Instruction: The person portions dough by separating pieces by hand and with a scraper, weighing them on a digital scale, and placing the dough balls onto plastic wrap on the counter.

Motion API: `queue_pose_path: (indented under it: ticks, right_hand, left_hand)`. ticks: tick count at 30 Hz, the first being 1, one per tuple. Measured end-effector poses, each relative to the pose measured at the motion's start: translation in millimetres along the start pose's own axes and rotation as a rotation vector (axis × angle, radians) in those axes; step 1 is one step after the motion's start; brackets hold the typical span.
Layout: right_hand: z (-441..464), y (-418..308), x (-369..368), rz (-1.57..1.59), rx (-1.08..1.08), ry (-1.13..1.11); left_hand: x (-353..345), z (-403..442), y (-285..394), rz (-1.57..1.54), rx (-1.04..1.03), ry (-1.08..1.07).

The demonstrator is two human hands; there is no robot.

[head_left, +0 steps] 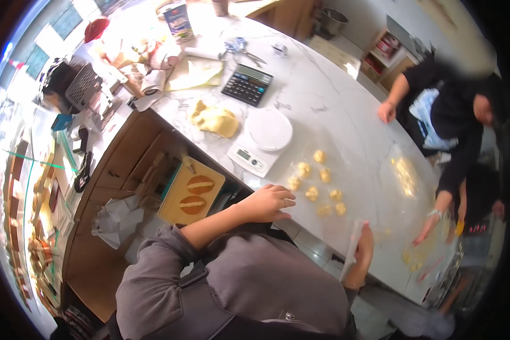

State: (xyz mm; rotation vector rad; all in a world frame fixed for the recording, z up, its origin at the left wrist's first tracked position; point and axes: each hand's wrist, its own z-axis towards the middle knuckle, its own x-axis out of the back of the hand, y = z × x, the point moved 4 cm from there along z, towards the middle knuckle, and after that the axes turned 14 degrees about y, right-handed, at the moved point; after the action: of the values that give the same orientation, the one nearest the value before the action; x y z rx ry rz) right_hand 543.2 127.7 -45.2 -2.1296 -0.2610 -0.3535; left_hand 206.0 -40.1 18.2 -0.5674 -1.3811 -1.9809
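Left hand [271, 203] at the near edge of the marble table [334, 119], just below the white scale [263, 139]; fingers loosely bent, close together, nothing seen in the grasp; ring on one finger. Right hand [366, 249] farther along the edge; fingers closed on a pale flat object [352, 248], kind unclear, held steeply tilted. Small dough pieces [311, 194] in a loose cluster on the marble, between scale and right hand; larger dough lump [215, 120] left of the scale; calculator [247, 85] beyond it. Across the table, a co-worker in dark sleeves; one hand [428, 228] near more yellow dough [415, 262].
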Motion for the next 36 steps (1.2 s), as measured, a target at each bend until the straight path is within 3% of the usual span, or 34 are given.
queue_pose_path:
  ticks: [3, 4, 5, 7, 8, 12, 14, 16, 18, 19, 25, 29, 32, 36]
  right_hand:
    - [-22.5, -55.9, -18.4, 0.036, -0.026, -0.049]
    - [-41.7, -91.7, -45.4, -0.030, 0.082, -0.184]
    - [-62.0, -127.0, -71.5, -0.081, 0.197, -0.312]
    - [-53.2, -148.7, -109.1, -0.041, 0.265, -0.471]
    - [-48.5, -155.0, -118.2, -0.013, 0.290, -0.540]
    - [-121.9, -238.6, -273.1, -0.095, 0.389, -0.820]
    - [-124.5, -244.2, -351.6, -0.139, 0.552, -0.804]
    - [-135.0, -249.0, -417.4, -0.380, 0.986, -0.598]
    - [-151.2, -244.6, -469.1, -0.416, 1.033, -0.572]
    - [-162.4, -243.9, -484.6, -0.457, 1.071, -0.560]
    - [-210.2, -219.4, -531.4, -0.657, 1.283, -0.592]
    - [-223.1, -203.3, -547.4, -0.726, 1.270, -0.634]
    - [-228.4, -201.9, -553.1, -0.744, 1.281, -0.689]
    - [-237.0, -205.4, -552.2, -0.787, 1.224, -0.740]
  left_hand:
    - [61.8, -16.8, -31.3, -0.098, 0.308, 0.391]
    - [75.9, -30.0, -56.6, -0.033, 0.332, 0.639]
    - [116.1, -53.2, -97.2, 0.053, 0.563, 0.998]
    - [159.9, -74.7, -134.5, 0.133, 0.623, 1.210]
    - [157.1, -80.8, -146.5, 0.140, 0.598, 1.207]
    - [199.7, -73.1, -204.5, 0.312, 0.482, 1.097]
    - [199.0, -64.1, -222.9, 0.239, 0.459, 0.974]
    - [200.0, -62.3, -232.4, 0.146, 0.505, 0.875]
    - [202.3, -67.6, -234.0, 0.028, 0.623, 0.786]
    - [203.9, -72.5, -236.7, 0.009, 0.610, 0.854]
    - [197.3, -102.8, -229.8, -0.062, 0.697, 0.951]
    - [202.9, -110.4, -225.8, -0.061, 0.744, 0.951]
    - [213.3, -105.7, -215.0, -0.063, 0.655, 0.973]
    - [216.6, -112.9, -215.1, 0.149, 0.619, 0.751]
